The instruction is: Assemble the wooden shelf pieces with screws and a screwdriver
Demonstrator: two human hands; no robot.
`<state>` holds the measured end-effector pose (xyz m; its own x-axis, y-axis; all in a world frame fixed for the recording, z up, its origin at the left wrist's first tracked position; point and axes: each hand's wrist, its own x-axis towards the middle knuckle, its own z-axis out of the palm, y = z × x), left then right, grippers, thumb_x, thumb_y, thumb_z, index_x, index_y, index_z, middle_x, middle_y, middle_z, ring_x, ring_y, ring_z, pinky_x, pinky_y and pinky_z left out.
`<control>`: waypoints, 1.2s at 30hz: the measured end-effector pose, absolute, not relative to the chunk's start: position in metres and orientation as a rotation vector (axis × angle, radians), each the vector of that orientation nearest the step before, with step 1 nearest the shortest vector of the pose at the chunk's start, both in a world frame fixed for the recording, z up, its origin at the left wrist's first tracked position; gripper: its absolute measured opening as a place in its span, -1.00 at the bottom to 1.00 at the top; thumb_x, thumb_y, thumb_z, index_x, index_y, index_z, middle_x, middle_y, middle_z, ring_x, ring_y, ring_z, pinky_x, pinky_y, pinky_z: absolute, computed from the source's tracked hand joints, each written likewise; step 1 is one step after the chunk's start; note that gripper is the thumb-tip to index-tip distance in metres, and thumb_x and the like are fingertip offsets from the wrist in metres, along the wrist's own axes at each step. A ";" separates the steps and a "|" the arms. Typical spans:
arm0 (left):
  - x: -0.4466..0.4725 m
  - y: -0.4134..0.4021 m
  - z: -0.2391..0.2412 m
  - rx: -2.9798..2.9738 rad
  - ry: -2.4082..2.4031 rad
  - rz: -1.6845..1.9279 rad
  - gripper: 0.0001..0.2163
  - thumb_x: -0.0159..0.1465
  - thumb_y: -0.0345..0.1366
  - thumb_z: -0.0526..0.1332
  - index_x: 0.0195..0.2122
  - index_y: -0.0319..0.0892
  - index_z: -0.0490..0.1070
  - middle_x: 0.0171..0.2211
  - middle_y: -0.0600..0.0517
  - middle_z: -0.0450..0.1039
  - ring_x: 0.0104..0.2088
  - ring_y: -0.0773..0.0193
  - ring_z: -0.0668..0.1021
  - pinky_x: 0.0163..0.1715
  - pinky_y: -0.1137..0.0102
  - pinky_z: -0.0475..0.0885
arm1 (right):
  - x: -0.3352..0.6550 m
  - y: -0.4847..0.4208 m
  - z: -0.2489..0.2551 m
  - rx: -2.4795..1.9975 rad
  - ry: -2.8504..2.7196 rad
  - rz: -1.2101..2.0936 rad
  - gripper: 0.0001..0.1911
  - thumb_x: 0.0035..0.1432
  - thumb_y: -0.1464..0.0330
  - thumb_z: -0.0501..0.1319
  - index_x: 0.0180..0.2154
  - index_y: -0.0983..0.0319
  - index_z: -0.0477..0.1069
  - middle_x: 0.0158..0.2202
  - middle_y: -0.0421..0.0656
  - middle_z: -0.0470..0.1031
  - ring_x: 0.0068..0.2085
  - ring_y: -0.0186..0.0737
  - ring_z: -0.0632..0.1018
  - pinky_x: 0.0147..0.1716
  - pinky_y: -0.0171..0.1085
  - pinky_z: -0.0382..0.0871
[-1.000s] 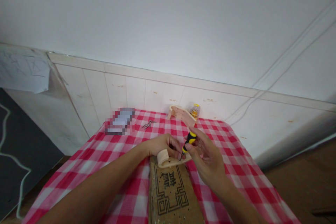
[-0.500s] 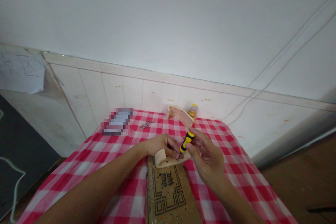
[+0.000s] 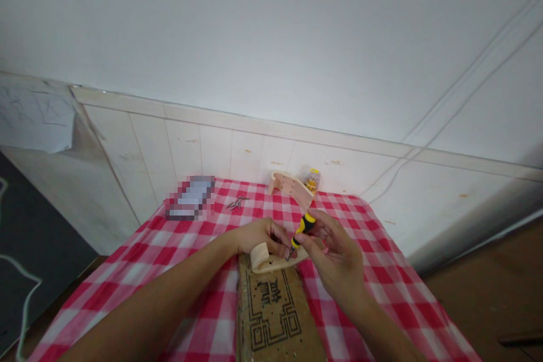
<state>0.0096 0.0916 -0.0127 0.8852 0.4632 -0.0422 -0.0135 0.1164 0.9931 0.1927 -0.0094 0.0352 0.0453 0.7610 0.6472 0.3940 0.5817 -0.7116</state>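
Observation:
My right hand [image 3: 337, 246] grips a yellow-and-black screwdriver [image 3: 304, 228], tilted with its tip down at a curved wooden piece [image 3: 275, 263]. That pale piece has a hooked left end and small holes; it lies on the far end of a cardboard box [image 3: 275, 314] with black printing. My left hand [image 3: 265, 237] is closed on the wooden piece from behind, thumb and fingertips close to the screwdriver's shaft. Whether a small screw sits between these fingertips is too fine to tell. Part of the wood is hidden by both hands.
A second curved wooden piece [image 3: 292, 186] lies near the wall, beside a clear container with a yellow top [image 3: 313, 181]. Several small metal screws [image 3: 238, 203] are on the red-and-white checked tablecloth [image 3: 203, 260]. A blurred phone-like slab [image 3: 192, 198] lies at the left.
The screwdriver's handle has tilted slightly to the right and risen, and more of its metal shaft shows. My left hand has stayed in place on the wooden piece.

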 end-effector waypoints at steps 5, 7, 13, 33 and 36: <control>0.011 0.091 -0.011 1.408 0.380 0.367 -0.68 -0.03 -0.08 0.58 -0.36 -0.19 0.69 -0.39 0.05 0.61 -0.41 0.35 0.50 -0.30 0.44 0.38 | 0.190 -0.016 0.040 -0.955 -1.585 0.413 -0.61 0.30 0.40 0.28 0.14 0.04 0.46 0.00 -0.07 0.63 -0.06 -0.10 0.69 -0.02 -0.07 0.64; 0.011 0.091 -0.011 1.414 0.389 0.367 -0.67 -0.04 -0.07 0.58 -0.34 -0.18 0.70 -0.38 0.05 0.62 -0.40 0.35 0.51 -0.30 0.45 0.39 | 0.189 -0.017 0.041 -0.938 -1.579 0.469 -0.61 0.33 0.41 0.24 0.15 0.04 0.43 0.02 -0.07 0.61 -0.06 -0.11 0.70 -0.03 -0.07 0.65; 0.010 0.090 -0.010 1.427 0.414 0.363 -0.67 -0.03 -0.07 0.58 -0.33 -0.17 0.70 -0.36 0.04 0.62 -0.42 0.36 0.51 -0.31 0.45 0.41 | 0.191 -0.014 0.033 -0.938 -1.585 0.426 -0.55 0.30 0.43 0.27 0.18 -0.02 0.42 0.00 -0.12 0.63 -0.10 -0.14 0.70 -0.10 -0.12 0.66; 0.009 0.089 -0.004 1.509 0.399 0.385 -0.63 -0.05 0.00 0.57 -0.38 -0.20 0.69 -0.37 0.03 0.58 -0.39 0.33 0.48 -0.32 0.44 0.36 | 0.188 -0.018 0.031 -0.937 -1.594 0.480 -0.63 0.40 0.33 0.19 0.20 0.01 0.38 0.06 -0.04 0.60 -0.05 -0.09 0.70 -0.05 -0.07 0.63; 0.009 0.090 -0.005 1.492 0.404 0.373 -0.66 -0.03 -0.04 0.57 -0.37 -0.19 0.69 -0.39 0.05 0.57 -0.39 0.33 0.48 -0.30 0.43 0.37 | 0.189 -0.017 0.030 -0.943 -1.579 0.445 -0.64 0.37 0.33 0.23 0.17 0.02 0.42 0.01 -0.06 0.63 -0.10 -0.10 0.71 -0.10 -0.09 0.65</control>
<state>0.0089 0.0897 -0.0051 0.8780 0.4777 -0.0294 0.0082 0.0465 0.9989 0.1887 -0.0169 0.0298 0.0106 0.7705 0.6374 0.3238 0.6004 -0.7312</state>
